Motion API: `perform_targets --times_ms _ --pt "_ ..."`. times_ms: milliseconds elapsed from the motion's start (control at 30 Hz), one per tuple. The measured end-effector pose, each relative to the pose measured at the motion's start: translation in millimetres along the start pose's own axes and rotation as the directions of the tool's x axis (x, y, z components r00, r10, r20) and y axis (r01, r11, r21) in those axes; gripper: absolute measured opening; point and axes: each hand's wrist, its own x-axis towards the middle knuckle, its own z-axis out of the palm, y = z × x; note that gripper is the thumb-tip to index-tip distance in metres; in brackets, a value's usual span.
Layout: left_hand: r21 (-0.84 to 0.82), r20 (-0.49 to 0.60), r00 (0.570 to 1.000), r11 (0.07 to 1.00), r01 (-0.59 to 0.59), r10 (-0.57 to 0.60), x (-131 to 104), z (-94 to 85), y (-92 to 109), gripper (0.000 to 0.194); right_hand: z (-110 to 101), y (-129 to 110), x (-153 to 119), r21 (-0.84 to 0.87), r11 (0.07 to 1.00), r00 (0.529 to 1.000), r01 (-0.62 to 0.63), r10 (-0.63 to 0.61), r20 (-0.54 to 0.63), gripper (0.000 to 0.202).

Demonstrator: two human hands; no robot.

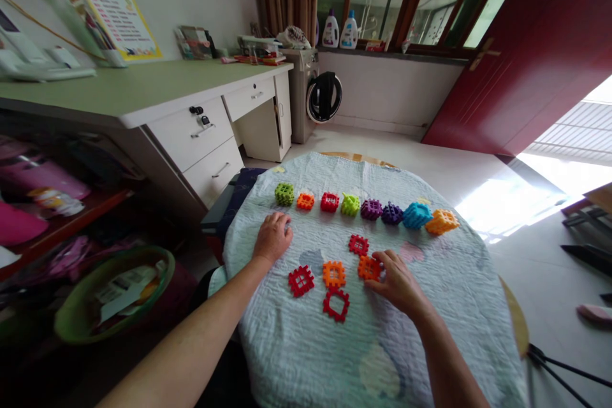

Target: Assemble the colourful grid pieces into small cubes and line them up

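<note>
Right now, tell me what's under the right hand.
The right hand partly covers an orange piece on the cloth; whatever lies beneath the palm cannot be seen.

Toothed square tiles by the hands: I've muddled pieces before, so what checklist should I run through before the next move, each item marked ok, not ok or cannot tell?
1. Right hand at a tile: ok, its fingers are on the right-hand orange tile.
2. Its grip firm: cannot tell.
3. Left hand free: cannot tell; it rests on the cloth, no tile showing, palm hidden.
4. Open-centred red frame well clear of the middle orange tile: not ok, they lie very close.
5. Far row of coloured blocks clear of both hands: ok.
</note>
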Motion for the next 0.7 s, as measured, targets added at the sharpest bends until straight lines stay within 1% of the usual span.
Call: perform_targets --times_ms 67,100,267,400,500,600,700 --pt "0.002 -0.005 1.0 1.0 -0.005 0.005 0 1.2 -1 0.02 -1 0 0 0.003 1.0 1.0 0.008 -0.008 -0.004 0.05" --pt "0.003 -0.007 1.0 1.0 -0.006 0.006 0 1.8 -1 0.021 -1 0 0 0.001 1.0 1.0 0.012 -0.012 -0.001 0.048" --pt "0.003 -0.009 1.0 1.0 -0.01 0.01 0 3.1 -2 0.021 -2 -5 4 -0.04 0.999 1.0 0.02 -0.02 0.015 0.028" --pt "0.007 -0.008 1.0 1.0 -0.007 0.007 -1 2.6 -2 0.021 -5 -9 4 -0.091 0.995 0.999 0.035 -0.035 0.009 0.022" --pt "0.003 -0.009 1.0 1.0 -0.005 0.005 -1 2.2 -2 0.021 -10 -15 4 -0.119 0.991 0.998 0.062 -0.064 -0.014 0.021" --pt "-0.007 -0.007 1.0 1.0 -0.004 0.004 -2 1.8 -1 0.021 -19 -32 17 -0.128 0.987 0.993 0.099 -0.106 -0.052 0.024" --pt "-0.019 -0.007 1.0 1.0 0.006 -0.006 -2 1.2 0 0.021 -27 -62 48 -0.168 0.976 0.98 0.142 -0.162 -0.117 0.028"
